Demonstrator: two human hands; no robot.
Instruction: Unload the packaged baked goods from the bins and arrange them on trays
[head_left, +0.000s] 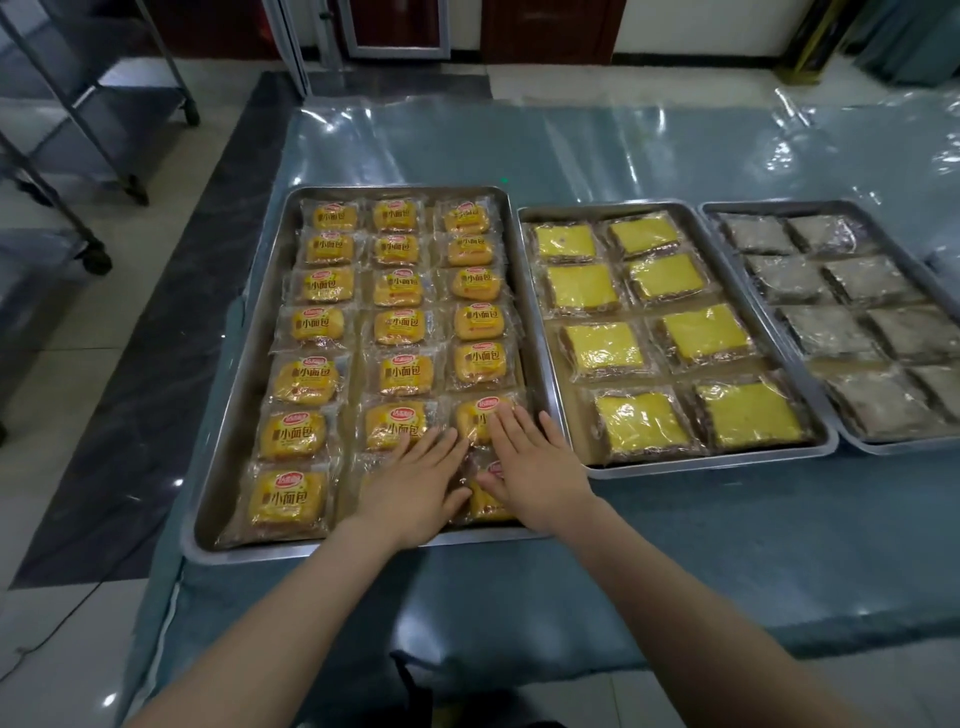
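Note:
Three metal trays stand side by side on the table. The left tray (244, 364) holds several orange bread packets in three columns. My left hand (415, 483) lies flat, fingers spread, on the packets in the tray's near middle column. My right hand (530, 467) lies flat on the near right column, partly covering a bread packet (475, 418) and the one nearest the front rim. Neither hand grips anything. The middle tray (571, 415) carries several yellow cake packets (602, 351). The right tray (769, 312) carries several grey-brown cake packets (826, 332).
The table (571, 571) has a blue cover under clear plastic sheeting. A metal rack on wheels (78, 171) stands on the tiled floor at the left. A door and wall run along the back.

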